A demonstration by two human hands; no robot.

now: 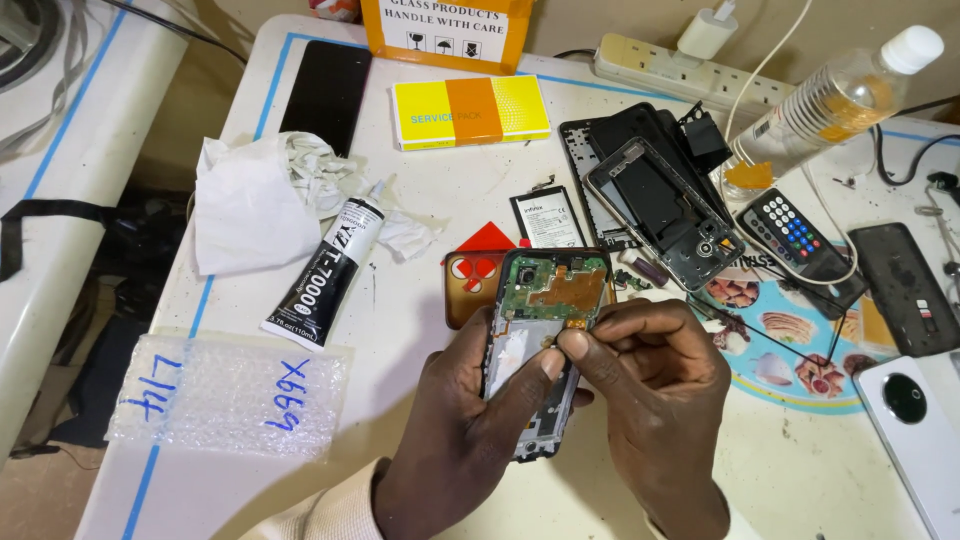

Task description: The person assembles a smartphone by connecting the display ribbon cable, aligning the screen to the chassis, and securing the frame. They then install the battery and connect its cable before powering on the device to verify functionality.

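My left hand (462, 430) grips an opened smartphone body (545, 310) from below and the left side, its thumb lying across the bare metal mid-frame. The phone's green circuit board with an orange flex shows at its top end. My right hand (655, 400) sits on the phone's right side, thumb and forefinger pinched on a small part near the board's lower edge. An orange phone back cover (467, 285) lies flat under the phone's top left corner.
A black glue tube (325, 275) and crumpled white tissue (255, 200) lie left. Phone battery (547, 218), stacked black phone frames (660, 200), keypad phone (790, 232), clear bottle (835, 100), power strip (680, 68), yellow-orange box (470, 110), bubble-wrap pouch (230, 395) surround.
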